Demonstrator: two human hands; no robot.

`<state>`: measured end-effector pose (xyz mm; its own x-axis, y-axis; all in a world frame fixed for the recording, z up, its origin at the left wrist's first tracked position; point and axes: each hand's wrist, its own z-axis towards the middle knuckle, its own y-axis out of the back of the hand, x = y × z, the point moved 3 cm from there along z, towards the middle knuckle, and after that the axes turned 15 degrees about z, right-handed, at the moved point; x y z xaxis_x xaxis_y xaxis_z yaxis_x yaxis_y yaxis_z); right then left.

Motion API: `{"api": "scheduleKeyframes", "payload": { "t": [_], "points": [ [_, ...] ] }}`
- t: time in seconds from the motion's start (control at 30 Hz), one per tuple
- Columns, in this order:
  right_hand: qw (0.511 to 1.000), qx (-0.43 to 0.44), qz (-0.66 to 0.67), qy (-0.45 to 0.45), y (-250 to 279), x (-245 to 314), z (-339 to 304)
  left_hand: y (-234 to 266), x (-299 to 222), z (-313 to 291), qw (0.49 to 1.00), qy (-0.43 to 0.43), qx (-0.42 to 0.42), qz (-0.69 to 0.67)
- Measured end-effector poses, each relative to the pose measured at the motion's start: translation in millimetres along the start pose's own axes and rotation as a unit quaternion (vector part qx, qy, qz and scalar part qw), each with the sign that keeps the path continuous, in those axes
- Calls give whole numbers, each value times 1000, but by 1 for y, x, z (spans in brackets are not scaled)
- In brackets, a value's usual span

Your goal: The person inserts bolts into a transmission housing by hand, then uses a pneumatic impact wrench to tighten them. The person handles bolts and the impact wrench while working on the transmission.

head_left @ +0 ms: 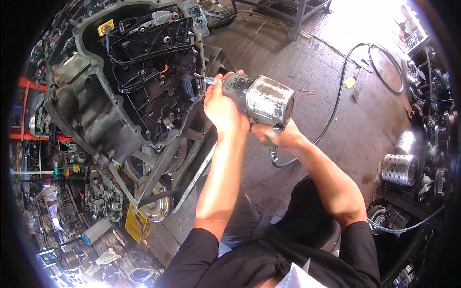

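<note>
An air impact wrench (pixel 270 98) with a worn metal body is held in both hands, pointing left. My left hand (pixel 224 108) is closed around its front end, close to the small socket (pixel 208 80). Below the body, my right hand (pixel 284 136) grips the handle; its fingers are partly hidden. The socket's tip is at the right edge of an opened gearbox housing (pixel 98 62), beside a dark connector block (pixel 190 86). Whether it sits on a bolt I cannot tell. Inside the housing is a black valve body (pixel 151 79) with wires and a yellow connector (pixel 105 28).
A metal stand (pixel 161 170) bears the housing. From the wrench's handle a black air hose (pixel 332 113) loops across the floor to the right. Perforated metal drums (pixel 399 169) and gears line the right side. Loose machine parts (pixel 103 197) crowd the lower left, near a yellow container (pixel 137 224).
</note>
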<state>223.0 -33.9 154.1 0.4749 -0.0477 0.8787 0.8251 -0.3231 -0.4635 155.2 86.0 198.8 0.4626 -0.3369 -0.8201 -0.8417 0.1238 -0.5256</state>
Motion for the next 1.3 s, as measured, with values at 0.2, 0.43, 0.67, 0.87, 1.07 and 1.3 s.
{"api": "scheduleKeyframes", "payload": {
  "t": [0.2, 0.43, 0.67, 0.87, 1.07, 1.3],
  "points": [
    [999, 2, -26, 40, -4, -2, 0, 3, -3, 1, 1000, -5, 9, -4],
    [997, 16, -36, 59, -6, -5, 3, 11, -1, 10, 1000, -1, 23, -1],
    [999, 17, -19, 48, -9, -6, 6, 13, -7, 13, 999, 2, 29, 27],
    [1000, 17, 9, 24, -9, -5, 7, 14, -5, 16, 999, 9, 29, 29],
    [1000, 18, 17, 2, 3, -9, 1, 11, 6, 7, 998, 15, 26, 60],
    [998, 52, 42, 6, 17, -18, -11, 21, 20, -14, 998, -8, -3, 57]
  ]
}}
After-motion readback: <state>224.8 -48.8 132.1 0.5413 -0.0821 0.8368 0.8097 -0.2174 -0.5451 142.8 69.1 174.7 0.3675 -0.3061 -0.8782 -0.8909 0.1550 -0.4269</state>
